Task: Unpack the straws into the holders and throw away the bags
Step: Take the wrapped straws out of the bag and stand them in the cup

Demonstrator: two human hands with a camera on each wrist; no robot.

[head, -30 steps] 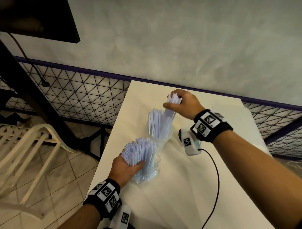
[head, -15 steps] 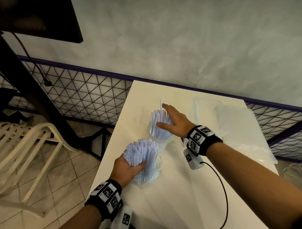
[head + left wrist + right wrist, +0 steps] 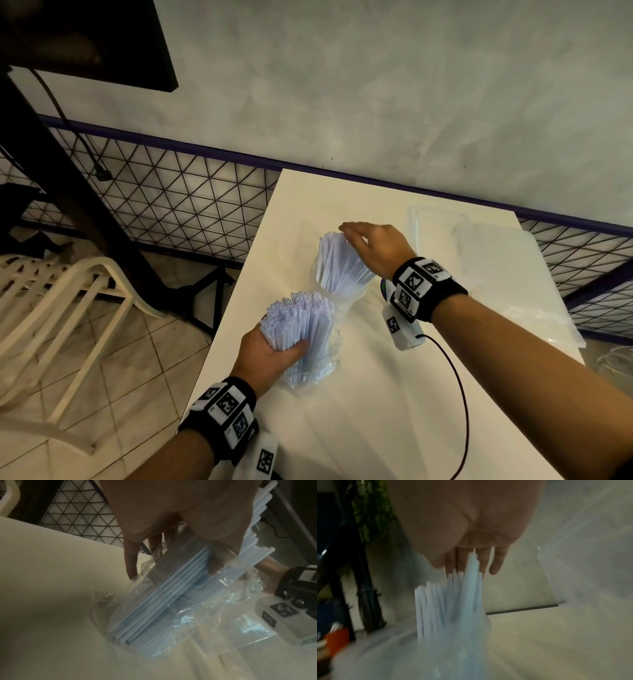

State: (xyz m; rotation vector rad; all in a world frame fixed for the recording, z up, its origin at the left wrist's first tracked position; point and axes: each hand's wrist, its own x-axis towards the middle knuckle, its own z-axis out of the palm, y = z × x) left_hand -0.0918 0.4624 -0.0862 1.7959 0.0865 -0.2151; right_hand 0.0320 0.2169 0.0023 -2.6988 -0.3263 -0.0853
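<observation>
My left hand (image 3: pixel 274 353) grips a thick bundle of pale blue straws (image 3: pixel 298 322) whose lower ends sit in a crumpled clear bag (image 3: pixel 318 366) on the white table (image 3: pixel 376 411). In the left wrist view the fingers (image 3: pixel 216 563) curl round the straws (image 3: pixel 171 588) and the bag (image 3: pixel 223 601). Behind it a clear holder (image 3: pixel 335 294) carries a second bunch of straws (image 3: pixel 339 263). My right hand (image 3: pixel 373 246) lies flat on their tops, fingers straight. The right wrist view, blurred, has the palm (image 3: pixel 471 527) above the straw tips (image 3: pixel 453 595).
Flat clear bags (image 3: pixel 496 260) lie on the table's far right. A wire mesh fence (image 3: pixel 171 209) and a grey wall stand behind the table. A white plastic chair (image 3: pixel 61 308) stands on the tiled floor to the left. A black cable (image 3: pixel 459 394) runs from my right wrist.
My right hand let go of the straws it was lowering into the holder, opened, and now presses flat on their tops. The left hand has stayed on its bundle.
</observation>
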